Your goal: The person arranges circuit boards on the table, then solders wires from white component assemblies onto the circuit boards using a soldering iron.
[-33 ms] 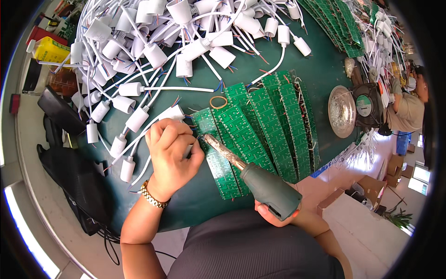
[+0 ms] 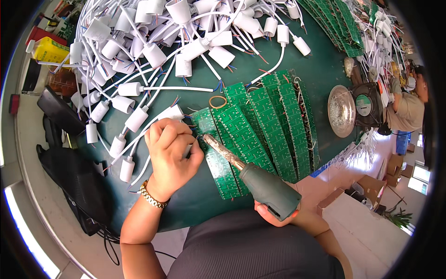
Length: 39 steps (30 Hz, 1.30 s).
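Left-hand grip [image 2: 173, 151] curled, beside upper end of leftmost green circuit board [image 2: 219, 162]. Right-hand grip [image 2: 271, 216] around soldering iron [image 2: 267, 188], tip at that end. More boards [image 2: 274, 121] overlap rightward on green desk [image 2: 316, 69], rubber band [image 2: 217, 106] on top. White lamp sockets [image 2: 154, 55] with cables [image 2: 181, 89] heaped beyond.

The soldering iron [image 2: 272, 190] has a thick dark grey-green handle resting in the curled right fingers [image 2: 267, 215], and slants away from them up and leftward; its mottled silver barrel ends just beside the left fingertips [image 2: 199, 151]. Whether the tip touches the circuit board [image 2: 220, 167] is unclear. That board, a narrow green strip dotted with small pads, lies flat and shiny to the right of the left fingers, its left edge near them. A white lamp socket [image 2: 172, 113] lies tilted just beyond the left knuckles, partly hidden
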Available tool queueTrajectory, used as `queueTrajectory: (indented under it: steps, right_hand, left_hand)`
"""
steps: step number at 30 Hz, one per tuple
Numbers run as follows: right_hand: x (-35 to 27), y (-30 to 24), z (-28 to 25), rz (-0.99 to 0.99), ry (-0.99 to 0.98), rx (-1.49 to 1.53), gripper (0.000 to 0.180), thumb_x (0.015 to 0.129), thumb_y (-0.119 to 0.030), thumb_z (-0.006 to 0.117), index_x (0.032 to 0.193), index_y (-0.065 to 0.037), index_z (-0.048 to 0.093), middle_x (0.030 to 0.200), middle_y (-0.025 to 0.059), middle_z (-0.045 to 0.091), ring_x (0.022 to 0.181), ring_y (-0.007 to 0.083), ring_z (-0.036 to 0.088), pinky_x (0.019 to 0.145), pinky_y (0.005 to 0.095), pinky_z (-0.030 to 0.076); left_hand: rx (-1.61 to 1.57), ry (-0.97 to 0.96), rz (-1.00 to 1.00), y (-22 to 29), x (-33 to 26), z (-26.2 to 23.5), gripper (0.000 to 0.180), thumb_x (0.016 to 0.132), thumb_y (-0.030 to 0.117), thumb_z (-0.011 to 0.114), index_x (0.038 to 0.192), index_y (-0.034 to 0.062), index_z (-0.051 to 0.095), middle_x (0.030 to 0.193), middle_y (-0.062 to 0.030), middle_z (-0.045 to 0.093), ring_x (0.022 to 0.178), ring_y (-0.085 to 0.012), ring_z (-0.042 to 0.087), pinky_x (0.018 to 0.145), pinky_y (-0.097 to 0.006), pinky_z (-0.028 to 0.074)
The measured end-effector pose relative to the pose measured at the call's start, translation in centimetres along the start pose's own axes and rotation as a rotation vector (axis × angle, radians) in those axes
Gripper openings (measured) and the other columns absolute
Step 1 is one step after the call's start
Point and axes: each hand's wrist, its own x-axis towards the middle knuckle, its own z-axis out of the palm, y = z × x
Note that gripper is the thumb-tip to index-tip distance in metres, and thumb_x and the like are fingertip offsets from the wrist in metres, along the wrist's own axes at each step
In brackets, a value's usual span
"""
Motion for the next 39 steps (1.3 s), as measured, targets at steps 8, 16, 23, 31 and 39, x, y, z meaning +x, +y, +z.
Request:
queueTrajectory:
  steps: [8, 16, 23, 31, 39]
  right_hand:
    - [-2.8, 1.3, 1.3, 0.207, -0.018, 0.171, 0.03, 0.072, -0.012, 0.074, 0.099, -0.005, 0.063, 0.092, 0.0111, 0.065, 0.073, 0.0269, 0.064, 0.064, 0.0347, 0.052]
    - [-0.5, 0.8, 0.1, -0.013, 0.036, 0.62, 0.05, 0.092, -0.019, 0.06, 0.134, -0.001, 0.04, 0.095, 0.0101, 0.055, 0.077, 0.0235, 0.064, 0.069, 0.0415, 0.057]
    - [-0.7, -0.5, 0.2, 0.17, 0.136, 0.766, 0.037, 0.092, -0.019, 0.06, 0.123, -0.002, 0.047, 0.096, 0.0085, 0.056, 0.08, 0.0204, 0.061, 0.072, 0.0388, 0.056]
    - [-2.8, 1.1, 1.5, 0.222, -0.001, 0.525, 0.04, 0.091, -0.018, 0.059, 0.123, 0.001, 0.044, 0.096, 0.0089, 0.055, 0.078, 0.0178, 0.059, 0.07, 0.0384, 0.057]
    - [-3.1, 1.2, 2.5, 0.144, -0.042, 0.148, 0.021, 0.088, -0.017, 0.06, 0.1, -0.002, 0.051, 0.084, 0.0093, 0.057, 0.073, 0.019, 0.06, 0.064, 0.0334, 0.051]
  left_hand:
    - [0.035, -0.006, 0.014, 0.1, 0.3, -0.1, 0.023, 0.056, -0.002, 0.071, 0.072, 0.0098, 0.06, 0.088, 0.0004, 0.058, 0.089, -0.0246, 0.055, 0.078, -0.039, 0.037]
    - [0.02, 0.008, 0.014, -0.1, 0.1, -0.1, 0.022, 0.056, -0.002, 0.071, 0.07, 0.0094, 0.059, 0.088, 0.0001, 0.058, 0.087, -0.0242, 0.054, 0.077, -0.038, 0.036]
    - [0.03, -0.027, -0.011, 0.1, 0.0, -0.3, 0.021, 0.058, -0.003, 0.07, 0.072, 0.0082, 0.058, 0.089, -0.0026, 0.057, 0.091, -0.0264, 0.053, 0.079, -0.039, 0.038]
    - [0.011, 0.025, -0.004, 0.3, -0.5, 0.0, 0.025, 0.061, -0.006, 0.07, 0.079, 0.0056, 0.058, 0.093, -0.0076, 0.058, 0.098, -0.0333, 0.055, 0.088, -0.044, 0.044]
    - [-0.06, 0.017, 0.016, -0.5, -0.5, -0.5, 0.023, 0.059, -0.006, 0.072, 0.076, 0.006, 0.061, 0.096, -0.0087, 0.058, 0.096, -0.0299, 0.057, 0.085, -0.041, 0.045]
